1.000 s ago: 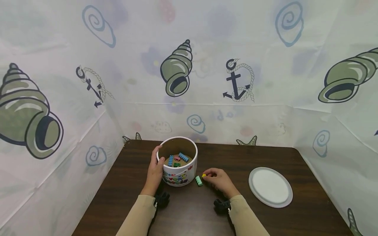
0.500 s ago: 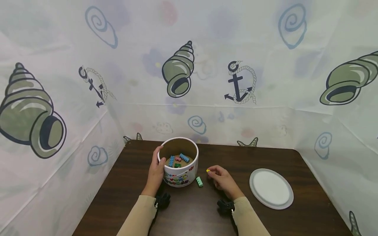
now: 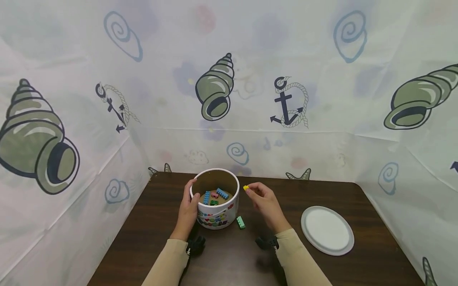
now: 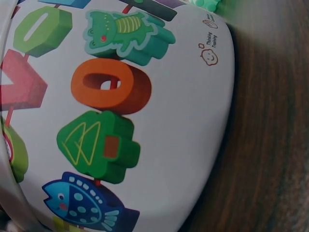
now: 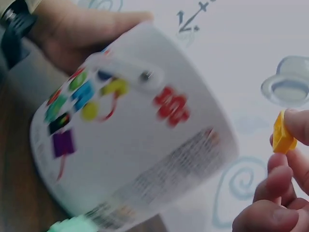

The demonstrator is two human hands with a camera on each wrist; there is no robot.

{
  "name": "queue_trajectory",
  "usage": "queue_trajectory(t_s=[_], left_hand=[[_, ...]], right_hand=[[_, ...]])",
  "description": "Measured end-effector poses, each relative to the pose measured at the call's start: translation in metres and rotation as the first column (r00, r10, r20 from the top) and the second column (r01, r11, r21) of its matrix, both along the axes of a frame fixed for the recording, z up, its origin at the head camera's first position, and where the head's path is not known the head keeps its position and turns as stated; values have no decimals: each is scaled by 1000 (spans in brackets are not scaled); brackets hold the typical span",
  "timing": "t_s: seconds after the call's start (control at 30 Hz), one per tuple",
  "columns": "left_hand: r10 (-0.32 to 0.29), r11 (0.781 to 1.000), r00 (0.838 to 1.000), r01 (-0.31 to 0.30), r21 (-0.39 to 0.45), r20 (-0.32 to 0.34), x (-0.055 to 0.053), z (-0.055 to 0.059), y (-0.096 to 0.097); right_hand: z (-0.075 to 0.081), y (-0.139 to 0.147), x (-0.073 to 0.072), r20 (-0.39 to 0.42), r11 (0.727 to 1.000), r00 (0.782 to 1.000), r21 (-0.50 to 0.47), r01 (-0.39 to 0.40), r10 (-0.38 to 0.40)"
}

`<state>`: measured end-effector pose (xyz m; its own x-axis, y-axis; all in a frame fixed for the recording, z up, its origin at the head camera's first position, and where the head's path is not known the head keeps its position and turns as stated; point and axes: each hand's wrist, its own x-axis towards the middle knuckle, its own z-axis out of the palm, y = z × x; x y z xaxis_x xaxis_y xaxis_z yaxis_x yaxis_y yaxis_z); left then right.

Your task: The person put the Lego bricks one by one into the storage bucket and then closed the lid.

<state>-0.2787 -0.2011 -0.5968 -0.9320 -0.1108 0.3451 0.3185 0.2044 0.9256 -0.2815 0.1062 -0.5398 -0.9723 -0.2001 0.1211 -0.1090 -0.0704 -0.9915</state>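
A white round bucket with colourful printed pictures stands on the table. My left hand grips its left side, thumb over the rim. Inside lie several toy bricks: blue bricks, a pink brick and a green brick. My right hand pinches a small yellow brick between thumb and fingers, raised beside the bucket's right rim. On the table by the bucket's base lies a light green brick. The left wrist view shows the bucket's printed wall close up.
A white plate lies on the right part of the dark wooden table. A white cloth printed with shells and anchors hangs behind and along both sides.
My right hand has lifted the yellow brick from beside the light green brick up to about the height of the bucket's rim. The left hand stays on the bucket.
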Motion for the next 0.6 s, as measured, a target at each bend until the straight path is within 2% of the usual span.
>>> queue_trajectory(t_s=[0.3,0.47,0.6], left_hand=[[-19,1000,1000,19,18,-10,1,-3,-2],[-24,1000,999,25,20,-30,0,-3,-2],[-22,1000,999,22,13,-24,-1,-2,-1]], right_hand=[[39,-21,-7,-11,997,996,4,-83,83],[52,-36,-12,-12,994,994,-5,-113,113],[59,-50,-15,25,989,991,-60,-133,134]])
